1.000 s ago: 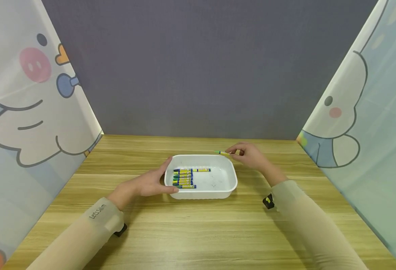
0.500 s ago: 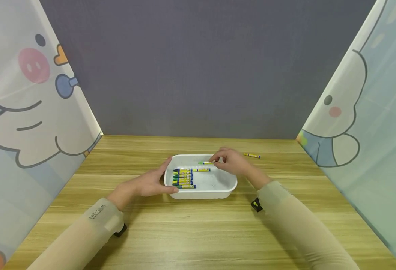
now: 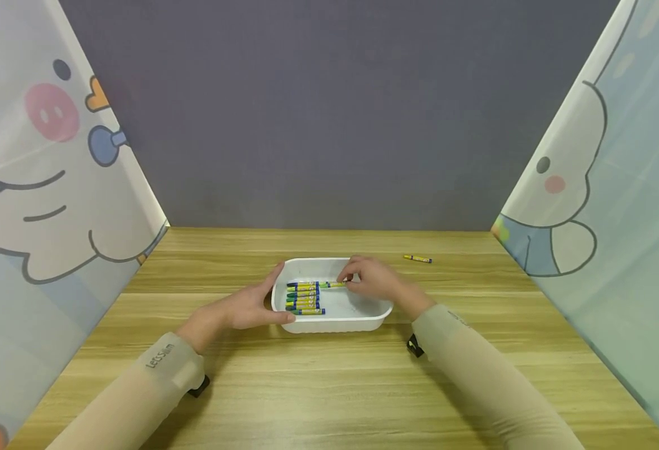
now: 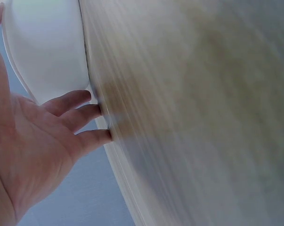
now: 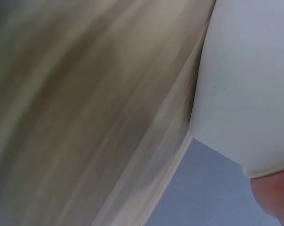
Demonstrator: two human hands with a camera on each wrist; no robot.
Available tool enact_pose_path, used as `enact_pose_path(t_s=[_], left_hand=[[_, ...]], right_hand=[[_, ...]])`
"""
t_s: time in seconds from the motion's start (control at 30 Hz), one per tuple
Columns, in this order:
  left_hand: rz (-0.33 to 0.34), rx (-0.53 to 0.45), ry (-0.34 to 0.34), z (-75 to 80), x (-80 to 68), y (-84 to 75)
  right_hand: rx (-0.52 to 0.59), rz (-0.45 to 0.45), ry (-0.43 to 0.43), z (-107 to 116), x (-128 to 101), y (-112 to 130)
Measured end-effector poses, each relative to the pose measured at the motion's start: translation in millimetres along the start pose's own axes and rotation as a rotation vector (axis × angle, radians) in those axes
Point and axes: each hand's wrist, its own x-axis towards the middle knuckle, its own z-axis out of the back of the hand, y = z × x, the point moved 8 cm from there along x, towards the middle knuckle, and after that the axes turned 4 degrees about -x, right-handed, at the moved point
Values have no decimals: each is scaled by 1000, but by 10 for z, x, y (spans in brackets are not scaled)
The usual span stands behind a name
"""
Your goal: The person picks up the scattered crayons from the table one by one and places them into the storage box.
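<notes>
A white plastic tray (image 3: 335,325) sits on the table. In its left half lie several crayons (image 3: 305,295) in yellow-and-blue wrappers, stacked in a row with mostly green and blue tips. My left hand (image 3: 245,306) spans the tray's left end, thumb along the front rim and fingers by the back-left corner. In the left wrist view its fingers (image 4: 80,115) are fairly straight beside the tray wall. Inside the tray, my right hand (image 3: 371,278) pinches a light-green crayon (image 3: 331,285), laid end-on to the top of the row. Its fingers partly cover the crayon.
One yellow crayon (image 3: 418,259) lies on the wooden table (image 3: 329,387) behind and right of the tray. A dark panel (image 3: 329,125) rises at the table's back edge. Printed cartoon sheets (image 3: 54,187) hang on both sides.
My right hand has carried the light-green crayon left and down into the tray, beside the row. The yellow crayon on the table has come into view. My left hand has stayed at the tray.
</notes>
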Motion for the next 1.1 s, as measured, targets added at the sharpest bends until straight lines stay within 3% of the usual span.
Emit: enact_pose_path(t_s=[0.4,0.7,0.97,1.1], left_hand=[[-4,-2,-2,4,-2,-5],[-3,0,-3,-1,5,-9],[-8,-15,0,-8,1,-20],[-11,-22,-2,-7,0,-24]], right_hand=[[-163,-89,74,-92,13,24],[-211,-61,67,-86,-1,37],[-206,-64,68,-80,-9,45],[-140,-77,49,-44,-20,46]])
